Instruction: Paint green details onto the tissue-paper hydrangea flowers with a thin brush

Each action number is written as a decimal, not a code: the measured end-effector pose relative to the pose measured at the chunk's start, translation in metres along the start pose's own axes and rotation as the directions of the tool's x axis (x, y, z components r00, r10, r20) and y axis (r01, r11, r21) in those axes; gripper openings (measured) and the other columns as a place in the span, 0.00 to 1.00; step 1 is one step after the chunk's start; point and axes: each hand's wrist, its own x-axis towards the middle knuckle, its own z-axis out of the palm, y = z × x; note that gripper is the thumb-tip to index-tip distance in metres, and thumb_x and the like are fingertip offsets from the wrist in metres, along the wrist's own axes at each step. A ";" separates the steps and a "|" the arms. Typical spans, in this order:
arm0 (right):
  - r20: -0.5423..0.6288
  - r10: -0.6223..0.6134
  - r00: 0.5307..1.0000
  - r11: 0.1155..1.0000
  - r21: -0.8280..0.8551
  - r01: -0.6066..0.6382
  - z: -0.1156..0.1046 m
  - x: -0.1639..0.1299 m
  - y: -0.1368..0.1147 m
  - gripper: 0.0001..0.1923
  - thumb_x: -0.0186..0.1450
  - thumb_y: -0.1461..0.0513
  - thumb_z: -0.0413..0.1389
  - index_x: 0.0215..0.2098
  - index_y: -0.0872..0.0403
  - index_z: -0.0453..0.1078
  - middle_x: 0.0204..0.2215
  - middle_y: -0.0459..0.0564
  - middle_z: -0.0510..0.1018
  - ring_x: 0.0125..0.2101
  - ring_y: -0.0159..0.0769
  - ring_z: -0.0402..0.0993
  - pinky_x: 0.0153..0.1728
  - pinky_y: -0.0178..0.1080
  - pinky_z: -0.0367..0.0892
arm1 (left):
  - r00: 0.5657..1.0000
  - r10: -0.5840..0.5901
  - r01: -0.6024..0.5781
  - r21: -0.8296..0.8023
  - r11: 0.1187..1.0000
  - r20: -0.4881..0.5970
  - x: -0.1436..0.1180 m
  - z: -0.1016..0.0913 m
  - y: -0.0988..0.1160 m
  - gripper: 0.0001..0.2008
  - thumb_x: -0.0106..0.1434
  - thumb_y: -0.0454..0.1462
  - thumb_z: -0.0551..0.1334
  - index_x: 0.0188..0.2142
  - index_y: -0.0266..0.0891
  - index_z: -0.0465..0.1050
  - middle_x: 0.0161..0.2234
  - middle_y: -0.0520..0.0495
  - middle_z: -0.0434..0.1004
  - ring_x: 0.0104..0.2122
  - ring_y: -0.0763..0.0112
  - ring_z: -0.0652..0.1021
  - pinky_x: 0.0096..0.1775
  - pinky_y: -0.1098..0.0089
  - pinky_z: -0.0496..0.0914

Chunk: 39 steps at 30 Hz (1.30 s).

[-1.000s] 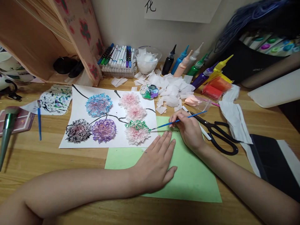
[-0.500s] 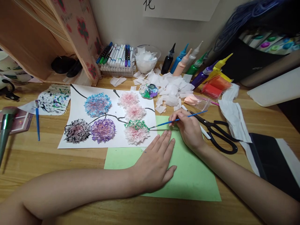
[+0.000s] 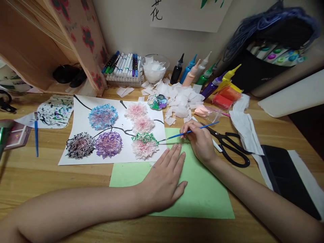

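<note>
My right hand [image 3: 198, 140] grips a thin blue paintbrush [image 3: 188, 131]. Its tip meets the right edge of a pink tissue-paper flower [image 3: 144, 148] whose upper part is coloured green. This flower is on a white sheet [image 3: 87, 159] with drawn black branches and several other ruffled flowers: a blue-edged one [image 3: 103, 116], a purple-edged one [image 3: 108, 144], a black-edged one [image 3: 80, 145] and pink ones. My left hand [image 3: 164, 180] lies flat, fingers stretched, on a green sheet [image 3: 202, 199], fingertips close to the white sheet's lower right corner.
Behind the sheet are a paint palette [image 3: 157, 102], torn white paper pieces [image 3: 181, 98], a clear bowl [image 3: 155, 69], paint bottles [image 3: 189, 76] and markers [image 3: 124, 65]. Black-handled scissors [image 3: 234, 150] lie right of my right hand. Another blue brush [image 3: 36, 135] rests at the left.
The view has shifted slightly, so the desk things appear a little further left and lower. The brush tip stays at the green-edged flower's right side, and my left hand remains flat.
</note>
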 end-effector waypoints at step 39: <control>0.008 -0.323 0.946 0.833 -0.473 0.288 0.021 0.080 -0.014 0.20 0.68 0.48 0.45 0.30 0.53 0.67 0.26 0.46 0.73 0.30 0.35 0.71 0.36 0.37 0.62 | 0.982 -0.066 0.118 0.299 0.947 -0.179 -0.001 0.011 0.000 0.38 0.66 0.50 0.49 0.62 0.16 0.52 0.62 0.20 0.49 0.63 0.40 0.53 0.60 0.52 0.56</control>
